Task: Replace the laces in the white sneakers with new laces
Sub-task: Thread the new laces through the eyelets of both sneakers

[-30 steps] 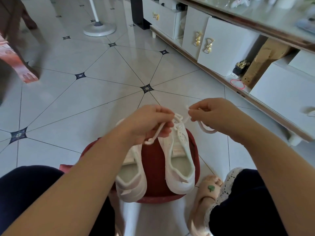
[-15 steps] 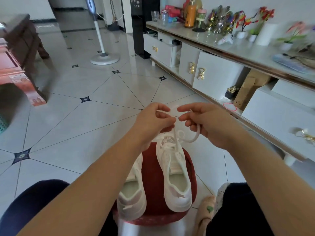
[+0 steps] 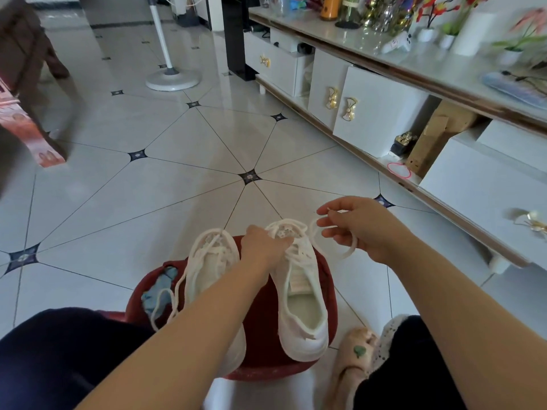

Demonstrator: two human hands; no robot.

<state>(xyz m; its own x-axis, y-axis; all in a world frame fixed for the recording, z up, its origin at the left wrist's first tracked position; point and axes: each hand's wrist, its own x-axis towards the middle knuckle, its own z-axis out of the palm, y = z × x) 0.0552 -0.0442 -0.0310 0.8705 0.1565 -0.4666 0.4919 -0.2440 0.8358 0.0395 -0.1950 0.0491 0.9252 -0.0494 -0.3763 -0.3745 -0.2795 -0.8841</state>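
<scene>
Head view (only view).

- Two white sneakers sit side by side, heels toward the person, on a round red stool [image 3: 328, 279] between the knees.
- Left hand [image 3: 262, 245]: reaches across to the front lacing of the right sneaker [image 3: 302, 306]. Fingers are bent down and held together, with the tips on the criss-cross near the toe. The knuckles hide the tips, so I cannot tell whether a strand is pinched. The forearm covers the heel of the left sneaker [image 3: 211, 255].
- Right hand [image 3: 361, 229]: raised just right of the right sneaker's toe, clear of the shoe. Thumb and forefinger are closed on a white lace [image 3: 337, 258], and the other fingers curl loosely beneath. The lace hangs from this hand in an open loop that runs back toward the shoe's front eyelets.
- Left sneaker: laced loosely. Its trailing lace [image 3: 177, 294] spills off the shoe's left side and down over the stool edge, crossing a blue-grey cloth [image 3: 157, 294] that lies on the stool.
- Right sneaker: tongue and insole are visible, and the upper eyelets appear unthreaded.

Surroundings:
- Glossy tiled floor [image 3: 177, 187] with dark diamond insets.
- White low cabinet [image 3: 379, 113] with gold bow handles along the right.
- White fan base [image 3: 171, 79] at the back.
- Beige slipper [image 3: 352, 356] beside the stool, lower right.
</scene>
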